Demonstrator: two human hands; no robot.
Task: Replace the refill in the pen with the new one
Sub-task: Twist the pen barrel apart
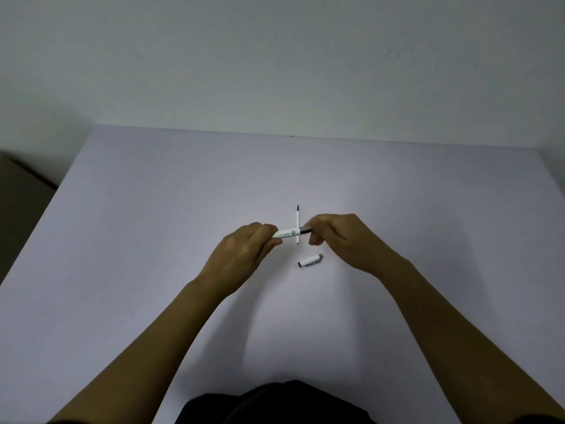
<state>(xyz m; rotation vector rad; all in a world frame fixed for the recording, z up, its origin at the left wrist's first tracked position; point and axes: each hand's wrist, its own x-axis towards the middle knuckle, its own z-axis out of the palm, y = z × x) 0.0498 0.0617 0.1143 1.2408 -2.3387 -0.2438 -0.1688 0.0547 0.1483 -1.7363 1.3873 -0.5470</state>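
A white pen [289,233] with a dark grey grip end is held level above the table, between both hands. My left hand [244,255] grips its white barrel end. The fingers of my right hand [336,240] pinch the dark grip end. Behind the pen a thin white refill [297,220] with a black tip lies on the table, pointing away from me; the pen hides its middle. The white pen cap [310,261] with a silver end lies on the table just below my right hand.
The pale lilac table [153,240] runs to a white wall at the back. Its left edge drops to a darker floor area [18,194]. My dark clothing [275,402] shows at the bottom edge.
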